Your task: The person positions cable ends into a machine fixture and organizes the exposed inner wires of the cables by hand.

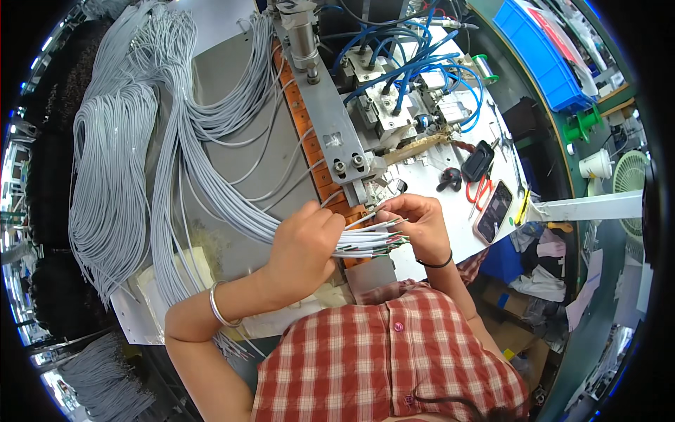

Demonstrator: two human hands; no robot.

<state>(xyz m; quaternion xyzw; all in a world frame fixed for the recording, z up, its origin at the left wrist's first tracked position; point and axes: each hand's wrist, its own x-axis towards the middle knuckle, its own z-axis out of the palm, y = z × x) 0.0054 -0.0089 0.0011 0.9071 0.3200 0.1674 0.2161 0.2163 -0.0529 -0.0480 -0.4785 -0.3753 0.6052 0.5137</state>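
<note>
My left hand [307, 243] is closed round a bundle of grey cables [242, 214] near the table's front. Their stripped ends [383, 243], showing green, white and red wires, stick out to the right of the fist. At the right of these ends, my right hand [420, 224] pinches the tip of a single grey cable [362, 219] between thumb and fingers. Just beyond both hands runs an orange slotted strip [320, 179] with several cables laid across it. A metal press bar [330, 126] stands over that strip.
Large looped grey cable hanks [116, 183] cover the table's left side. Behind the bar, a machine [383, 105] has blue air hoses [422, 67]. Red-handled scissors [480, 193], a phone [494, 212] and a black case [478, 160] lie at right. A blue bin [541, 56] stands farther back.
</note>
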